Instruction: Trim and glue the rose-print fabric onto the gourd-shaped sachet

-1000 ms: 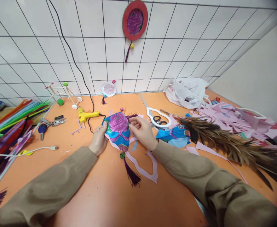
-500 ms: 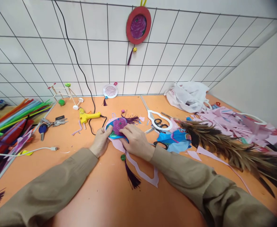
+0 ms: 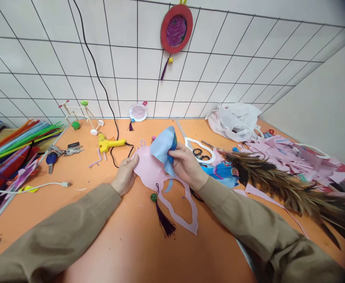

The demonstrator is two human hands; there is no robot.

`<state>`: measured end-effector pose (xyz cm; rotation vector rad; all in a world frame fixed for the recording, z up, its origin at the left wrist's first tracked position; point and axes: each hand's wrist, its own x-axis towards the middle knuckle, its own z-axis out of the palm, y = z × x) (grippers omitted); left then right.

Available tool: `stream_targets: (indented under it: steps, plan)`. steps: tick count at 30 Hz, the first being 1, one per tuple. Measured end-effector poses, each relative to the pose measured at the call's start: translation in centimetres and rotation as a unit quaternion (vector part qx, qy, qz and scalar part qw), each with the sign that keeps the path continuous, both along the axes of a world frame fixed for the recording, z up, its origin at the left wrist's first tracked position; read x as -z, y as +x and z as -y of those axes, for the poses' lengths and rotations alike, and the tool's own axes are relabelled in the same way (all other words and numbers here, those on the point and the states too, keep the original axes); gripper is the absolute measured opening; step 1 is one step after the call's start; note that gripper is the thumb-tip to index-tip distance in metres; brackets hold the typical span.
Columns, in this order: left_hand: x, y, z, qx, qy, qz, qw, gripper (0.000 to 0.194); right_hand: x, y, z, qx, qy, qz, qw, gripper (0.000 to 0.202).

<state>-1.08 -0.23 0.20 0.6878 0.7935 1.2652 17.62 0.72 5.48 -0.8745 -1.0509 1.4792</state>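
My left hand (image 3: 124, 175) grips the left edge of a pink paper cutout (image 3: 148, 167), thumb on top. A blue cloth piece (image 3: 162, 146) is pinched in my right hand (image 3: 188, 163), held up over the cutout's right side with its pale back towards me. Just below the cutout, a green bell (image 3: 154, 197) with a dark purple tassel (image 3: 165, 220) rests on the table. Beside it lies a pink paper frame (image 3: 190, 220) with a wavy outline; whether it is joined to the cutout I cannot tell.
A yellow glue gun (image 3: 112, 144) lies behind my left hand. To the right are a white frame (image 3: 210, 157), black-handled scissors (image 3: 198, 154), blue scraps (image 3: 223, 173), brown feathers (image 3: 266, 173), pink scraps (image 3: 281, 157) and a white plastic bag (image 3: 234, 122). Keys (image 3: 52, 158) and a white cable (image 3: 48, 185) lie left.
My right hand has lifted the blue cloth piece with the purple flower off the pink cutout and turned its pale back to view. My left hand stays at the cutout's left edge.
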Motion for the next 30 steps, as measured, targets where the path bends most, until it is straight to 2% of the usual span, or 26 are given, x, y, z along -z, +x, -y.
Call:
stream_targets:
  steps: [5,10,13,17,20,22,24,27,30]
  plan:
    - [-0.5,0.1,0.1,-0.005,-0.011,0.000,1.000,0.037,0.9,-1.0,0.7,-0.055,-0.076,-0.018,0.995,0.024]
    - [-1.1,0.1,0.5,0.017,0.000,0.014,1.000,0.054,1.3,-1.4,1.2,-0.071,-0.111,-0.019,0.991,0.030]
    - [-1.0,0.2,0.6,0.032,0.015,-0.025,0.999,0.043,1.0,-1.6,1.8,-0.103,-0.118,-0.009,0.988,0.035]
    - [-0.7,0.3,0.6,0.014,0.022,-0.067,0.997,0.032,-0.1,-1.2,2.1,-0.154,-0.090,0.051,0.983,0.035]
    - [-0.6,0.4,0.6,0.006,0.018,-0.070,0.997,0.033,-0.9,-0.1,1.7,-0.119,0.001,0.157,0.980,0.038]
    - [-0.7,0.4,0.6,0.010,0.017,-0.072,0.997,0.033,-0.9,0.6,1.1,-0.075,0.073,0.241,0.965,0.041]
    - [-0.7,0.3,0.6,0.016,0.019,-0.073,0.997,0.034,-0.6,1.0,0.5,-0.024,0.118,0.311,0.943,0.035]
    - [-0.7,0.3,0.5,0.014,0.020,-0.068,0.997,0.034,0.5,0.9,-0.2,0.016,0.117,0.349,0.930,0.022]
    - [-0.8,0.3,0.5,0.008,0.016,-0.057,0.998,0.034,1.1,0.8,-0.5,-0.014,0.066,0.299,0.952,0.019]
